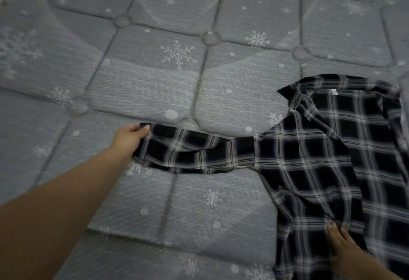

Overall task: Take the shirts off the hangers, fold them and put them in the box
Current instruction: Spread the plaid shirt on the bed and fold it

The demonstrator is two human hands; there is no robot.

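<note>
Shirt (321, 158): black-and-white plaid, spread on the grey snowflake mattress (155, 69), sleeve (199, 151) stretched leftward.
Left hand (130, 138): fingers curled round the sleeve's cuff end.
Right hand (342, 243): fingers straight, pressing the shirt's front.
</note>
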